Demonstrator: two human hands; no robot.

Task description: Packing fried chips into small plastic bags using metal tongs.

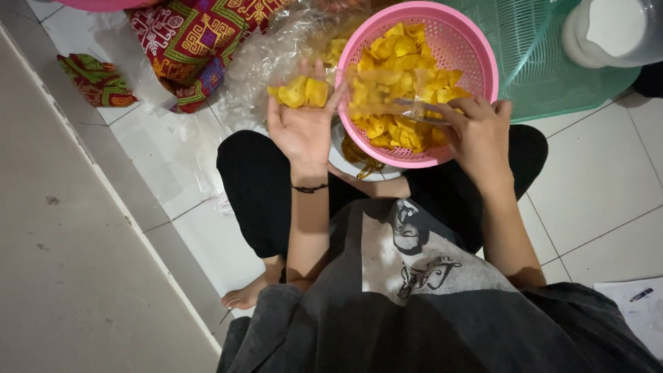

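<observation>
I sit cross-legged on a tiled floor with a round pink basket (pixel 461 36) of yellow chips (pixel 404 52) in front of my knees. My left hand (pixel 302 117) is palm up beside the basket's left rim, with a few yellow chips (pixel 302 91) resting on its fingers. My right hand (pixel 478 131) grips the edge of a small clear plastic bag (pixel 383 93) that is held open over the basket and has several chips inside it.
A crumpled clear plastic sheet (pixel 269 55) and red patterned cloths (pixel 193 41) lie at the back left. A green mesh basket (pixel 552 62) and a white-lidded container (pixel 611 31) stand at the back right. A paper with a pen (pixel 641 295) lies at my right.
</observation>
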